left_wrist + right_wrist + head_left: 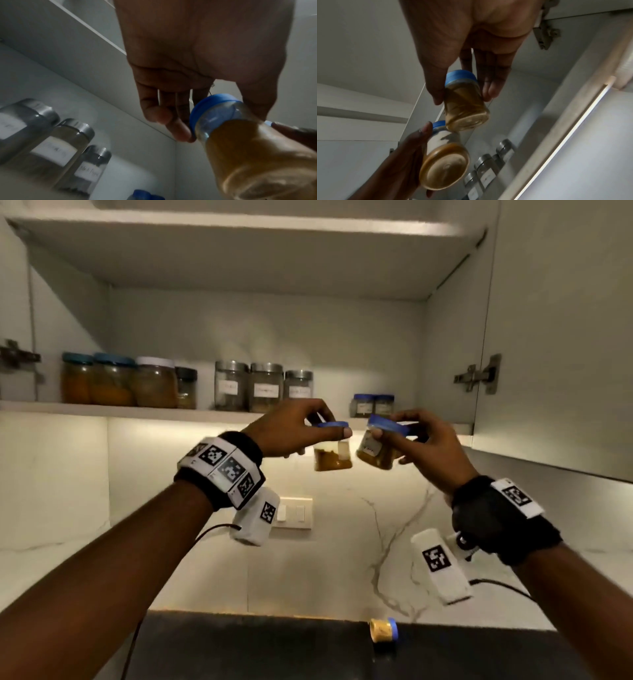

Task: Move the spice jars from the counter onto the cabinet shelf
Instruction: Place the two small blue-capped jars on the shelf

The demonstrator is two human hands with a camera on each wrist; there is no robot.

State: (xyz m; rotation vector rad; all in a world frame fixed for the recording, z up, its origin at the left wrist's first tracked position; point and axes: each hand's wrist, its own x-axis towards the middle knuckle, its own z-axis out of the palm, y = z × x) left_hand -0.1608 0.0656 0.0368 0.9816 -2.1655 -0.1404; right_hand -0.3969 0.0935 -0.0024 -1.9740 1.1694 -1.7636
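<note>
**Two jars up, one still on the counter**

So I've got a jar in each hand, both hanging just below the front lip of the shelf [102, 408]. The way I'd do this well: lift both clear of the lip first, then go in one at a time. They're nearly touching each other at the bottom, and knocking them together mid-air is the easy way to lose one. The open stretch on the shelf looks to be around 12 o'clock from my hands, between the steel-lid jars [265, 386] at 11 and the two blue-lid jars [373, 405] at 1. The right jar is tipped, so I'd level it before setting it down, base flat, then let go.

Grip stuff. Left hand [291, 428] is pinching the left jar [333, 455] by its blue lid, thumb on one side and fingertips on the other, so the body just dangles upright under it. Fingers are only as wide as the lid. It's a light hold, fine for carrying, not great for bumps.

Right hand [424, 441] has the right jar [376, 455] by the lid and upper wall, thumb one side, fingers opposite, again barely wider than the jar. That one leans with its bottom swung toward 9 o'clock.

Third jar [383, 632] is lying on its side on the counter [239, 652] way down at 6 o'clock, so there's another trip after this
</note>
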